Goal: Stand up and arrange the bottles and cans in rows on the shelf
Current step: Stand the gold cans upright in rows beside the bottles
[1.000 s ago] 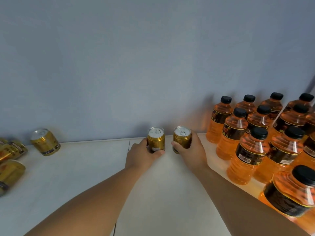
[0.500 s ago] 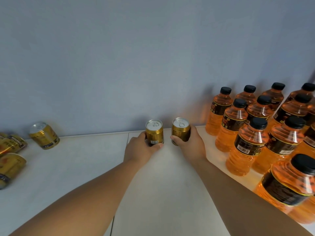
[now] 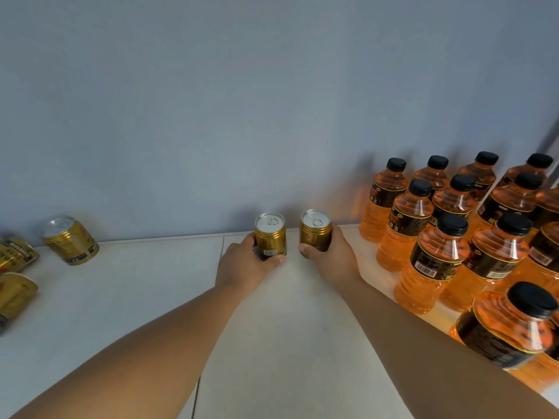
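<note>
Two bare forearms reach in from the bottom edge over the flat white shelf, which has a thin seam between its panels. Beyond them, the left hand curls its thumb and fingers around a short gold metal can with a silver pull-tab lid. The right hand clasps a second gold can of the same kind just beside it. Both cans are upright near the back of the shelf with a narrow gap between them; the hands hide their bases. To the right, clear plastic bottles of orange drink, black-capped and black-labelled, stand in rows from the near corner back to the wall. At the far left, several tipped gold cans lie on their sides, well apart from the hands. Behind everything is a plain blue-grey wall.
</note>
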`<action>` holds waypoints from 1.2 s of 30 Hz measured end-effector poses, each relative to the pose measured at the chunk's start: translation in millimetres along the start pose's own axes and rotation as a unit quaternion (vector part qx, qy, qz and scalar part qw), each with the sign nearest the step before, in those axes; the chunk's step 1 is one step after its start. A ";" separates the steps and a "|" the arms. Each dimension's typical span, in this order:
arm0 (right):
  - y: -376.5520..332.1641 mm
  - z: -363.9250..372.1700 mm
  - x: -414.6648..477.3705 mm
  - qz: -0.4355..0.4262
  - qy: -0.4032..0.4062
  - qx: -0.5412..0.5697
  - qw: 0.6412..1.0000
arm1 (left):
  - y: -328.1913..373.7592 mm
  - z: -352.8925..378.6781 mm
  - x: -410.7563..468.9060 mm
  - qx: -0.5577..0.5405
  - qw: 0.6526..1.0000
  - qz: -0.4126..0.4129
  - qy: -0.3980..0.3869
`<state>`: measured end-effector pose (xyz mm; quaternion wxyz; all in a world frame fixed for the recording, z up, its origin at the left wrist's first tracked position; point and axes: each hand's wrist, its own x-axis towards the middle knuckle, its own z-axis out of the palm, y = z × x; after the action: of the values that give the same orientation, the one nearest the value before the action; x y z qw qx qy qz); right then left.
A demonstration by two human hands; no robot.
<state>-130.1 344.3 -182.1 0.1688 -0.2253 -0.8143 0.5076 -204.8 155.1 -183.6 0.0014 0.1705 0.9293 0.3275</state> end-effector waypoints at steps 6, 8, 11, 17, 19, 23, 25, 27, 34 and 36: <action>-7.4 -7.0 -14.1 0.045 0.038 -0.063 0.996 | -5.1 -17.6 -7.9 -0.060 0.996 -0.003 -0.066; -11.9 -5.6 -26.5 0.071 0.065 -0.084 0.992 | -16.8 -30.7 -15.2 -0.026 0.997 -0.002 -0.078; -24.6 2.6 -49.3 0.102 0.089 -0.088 0.987 | -41.7 -62.3 -33.2 0.010 0.997 0.003 -0.074; -65.5 67.5 -119.5 0.054 0.043 -0.124 0.990 | -120.1 -150.4 -99.0 0.007 0.998 -0.020 -0.056; -83.4 100.3 -142.6 0.024 0.000 -0.132 0.991 | -152.2 -180.5 -123.6 0.023 0.998 -0.035 -0.044; -117.9 164.3 -185.4 -0.033 -0.069 -0.128 0.989 | -208.3 -237.1 -169.0 0.071 0.994 -0.079 -0.018; -131.6 189.1 -203.8 -0.058 -0.100 -0.129 0.985 | -228.2 -260.6 -186.0 0.090 0.991 -0.101 -0.003; -143.1 207.4 -214.8 -0.076 -0.129 -0.133 0.980 | -242.0 -279.2 -197.5 0.099 0.987 -0.122 0.021; -178.7 243.2 -201.9 -0.097 -0.166 -0.137 0.972 | -267.9 -303.0 -201.6 0.110 0.973 -0.188 0.081; -185.3 254.3 -190.8 -0.098 -0.173 -0.133 0.971 | -272.0 -301.1 -194.5 0.101 0.968 -0.207 0.103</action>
<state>-133.8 -20.3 -132.4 0.0429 -0.0741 -0.9096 0.4067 -142.0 -287.7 -134.0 -0.0440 -0.0608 0.9677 0.2405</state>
